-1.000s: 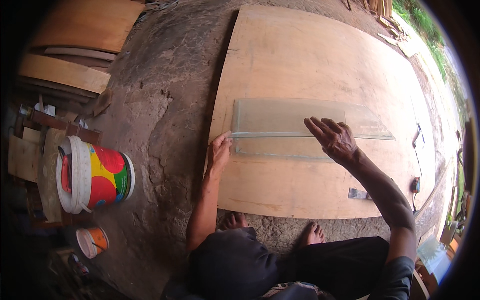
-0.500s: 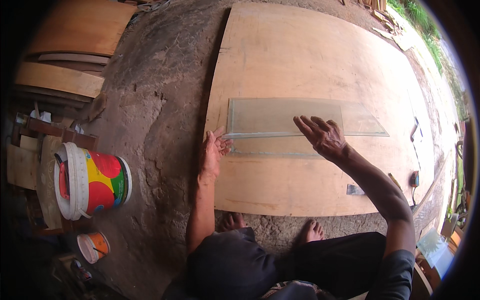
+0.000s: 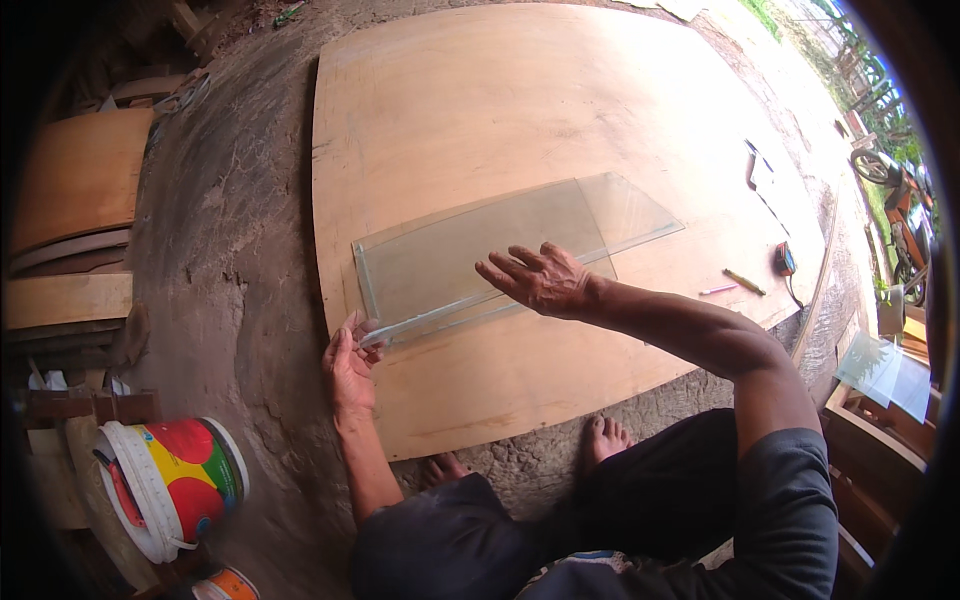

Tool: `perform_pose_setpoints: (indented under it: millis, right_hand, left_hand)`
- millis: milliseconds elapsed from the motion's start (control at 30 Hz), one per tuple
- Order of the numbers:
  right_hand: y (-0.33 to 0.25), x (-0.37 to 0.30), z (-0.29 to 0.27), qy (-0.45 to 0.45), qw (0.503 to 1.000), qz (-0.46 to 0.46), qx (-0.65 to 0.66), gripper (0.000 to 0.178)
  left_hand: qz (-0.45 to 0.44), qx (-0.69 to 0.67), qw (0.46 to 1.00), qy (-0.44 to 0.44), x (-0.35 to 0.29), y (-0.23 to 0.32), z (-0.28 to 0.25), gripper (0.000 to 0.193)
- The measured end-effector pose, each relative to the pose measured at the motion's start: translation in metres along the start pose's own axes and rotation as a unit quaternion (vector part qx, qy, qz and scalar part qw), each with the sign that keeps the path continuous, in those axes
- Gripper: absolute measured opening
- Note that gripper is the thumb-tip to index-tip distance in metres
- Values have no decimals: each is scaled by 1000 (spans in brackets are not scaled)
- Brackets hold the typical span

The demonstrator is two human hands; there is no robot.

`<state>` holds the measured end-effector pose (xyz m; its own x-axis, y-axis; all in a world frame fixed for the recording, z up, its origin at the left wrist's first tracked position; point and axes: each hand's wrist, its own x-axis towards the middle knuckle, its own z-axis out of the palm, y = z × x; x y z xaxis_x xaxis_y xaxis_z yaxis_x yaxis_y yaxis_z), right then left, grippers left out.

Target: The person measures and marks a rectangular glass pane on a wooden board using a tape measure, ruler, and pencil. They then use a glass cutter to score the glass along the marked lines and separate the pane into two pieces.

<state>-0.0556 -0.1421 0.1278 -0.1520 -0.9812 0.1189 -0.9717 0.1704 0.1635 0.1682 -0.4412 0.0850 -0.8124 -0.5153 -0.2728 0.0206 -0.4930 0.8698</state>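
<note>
A long clear glass pane (image 3: 480,245) with a slanted right end lies over another glass pane (image 3: 606,264), whose edge shows just beneath it. Both are on a large plywood sheet (image 3: 450,110). My left hand (image 3: 352,372) holds the upper pane's near left corner, its fingertips partly seen through the glass. My right hand (image 3: 540,280) has its fingers stretched over the near long edge, palm down. Whether it presses on the glass or hovers just above it I cannot tell.
A tape measure (image 3: 783,260), a dark pen (image 3: 744,282) and a pink pen (image 3: 717,290) lie on the plywood's right side. At left stand a colourful bucket (image 3: 190,470) and wood boards (image 3: 80,180). More glass pieces (image 3: 885,370) and a motorcycle (image 3: 905,210) are at right.
My view has turned, so the plywood and glass appear tilted. The upper pane's near edge now sits closer to the lower pane's edge. Both hands stay at the glass.
</note>
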Motion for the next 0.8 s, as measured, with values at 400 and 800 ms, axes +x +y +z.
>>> perform_pose_setpoints:
  millis: [400,800]
  right_hand:
    - [-27,-14,50,-56,997,-10,51,57]
    - [-1,-16,29,-94,986,-37,134,69]
  left_hand:
    - [-64,229,969,61,-4,-31,-20,43]
    - [89,606,789,40,-18,-32,7,59]
